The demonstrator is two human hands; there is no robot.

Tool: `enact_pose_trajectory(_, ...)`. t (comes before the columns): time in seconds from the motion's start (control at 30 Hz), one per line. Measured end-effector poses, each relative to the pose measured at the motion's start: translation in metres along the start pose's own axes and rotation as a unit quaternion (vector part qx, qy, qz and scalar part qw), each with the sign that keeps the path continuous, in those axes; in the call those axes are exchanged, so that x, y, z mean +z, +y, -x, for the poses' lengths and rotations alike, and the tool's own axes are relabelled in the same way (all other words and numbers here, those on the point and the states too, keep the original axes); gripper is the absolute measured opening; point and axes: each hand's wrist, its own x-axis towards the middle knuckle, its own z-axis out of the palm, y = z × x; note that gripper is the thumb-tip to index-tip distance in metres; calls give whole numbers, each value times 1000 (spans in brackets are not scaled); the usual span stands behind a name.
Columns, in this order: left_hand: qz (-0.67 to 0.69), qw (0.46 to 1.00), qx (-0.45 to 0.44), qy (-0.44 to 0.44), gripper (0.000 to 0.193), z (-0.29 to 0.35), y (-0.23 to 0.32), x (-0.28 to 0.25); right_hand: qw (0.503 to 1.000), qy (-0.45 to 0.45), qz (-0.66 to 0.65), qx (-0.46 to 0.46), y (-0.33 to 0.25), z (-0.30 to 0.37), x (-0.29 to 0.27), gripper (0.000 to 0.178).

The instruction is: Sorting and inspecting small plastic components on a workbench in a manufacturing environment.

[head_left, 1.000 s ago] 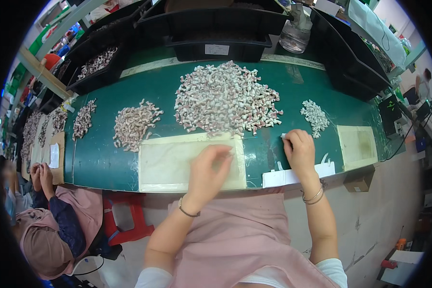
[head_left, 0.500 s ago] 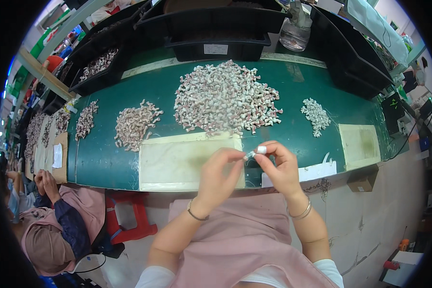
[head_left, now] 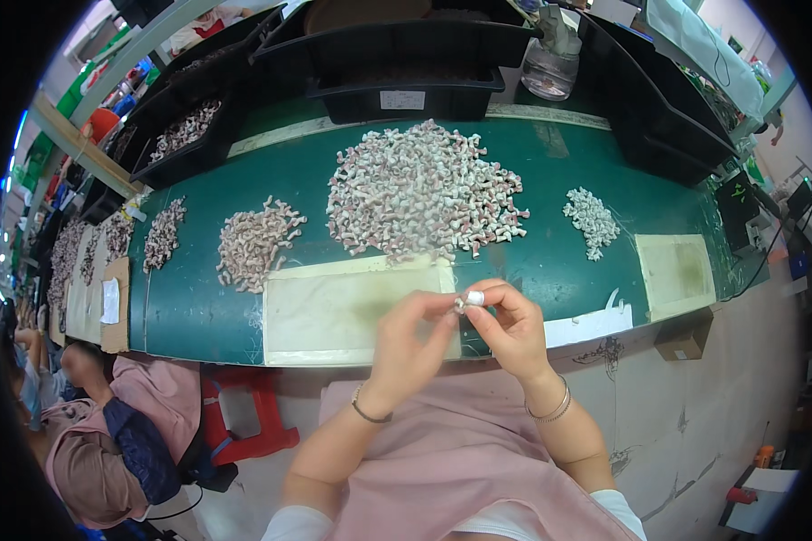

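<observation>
Over the table's front edge, my left hand [head_left: 410, 338] and my right hand [head_left: 510, 332] meet fingertip to fingertip. Between them they pinch one small pale knobbed piece [head_left: 460, 306], partly covered by the fingers. A white wrap [head_left: 475, 298] sits on a finger of my right hand. Beyond the hands lies a large heap of small white and pinkish bone-shaped pieces [head_left: 415, 194]. To its left is a smaller, pinker heap [head_left: 257, 243], and to its right a small whiter heap [head_left: 591, 221].
A pale taped mat [head_left: 325, 316] lies by my left hand, a white strip [head_left: 586, 326] by my right. Black bins [head_left: 406, 90] line the back, beside a clear jar [head_left: 550, 72]. A co-worker [head_left: 99, 451] sits at the left near a red stool [head_left: 248, 415].
Both hands have drawn closer together, the right one shifting left and slightly down. The held piece has turned between the fingertips. The co-worker's hands have moved.
</observation>
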Motion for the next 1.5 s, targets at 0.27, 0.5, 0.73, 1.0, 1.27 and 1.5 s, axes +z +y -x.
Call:
enact_pose_trajectory(0.27, -55, 997, 24, 50, 14, 4, -6, 4, 978, 25, 194, -74, -15, 6, 16, 22)
enact_pose_trajectory(0.5, -150, 984, 91, 38, 22, 3, -6, -4, 944, -16, 315, -99, -18, -4, 13, 27)
enact_pose_trajectory(0.73, -156, 981, 114, 2, 29, 9, -4, -12, 890, -102, 394, -203, -15, -16, 13, 17)
enact_pose_trajectory(1.0, -425, 900, 67, 73, 22, -15, -42, -100, 878, 9, 454, -154, 4, -73, -13, 26)
enact_pose_trajectory(1.27, -626, 776, 37, 65, 21, -31, -84, -160, 853, 3, 494, -167, 4, -59, -24, 35)
enact_pose_trajectory(1.5, -592, 802, 45, 63, 23, -46, -63, -149, 789, 117, 599, -74, -1, -83, -142, 16)
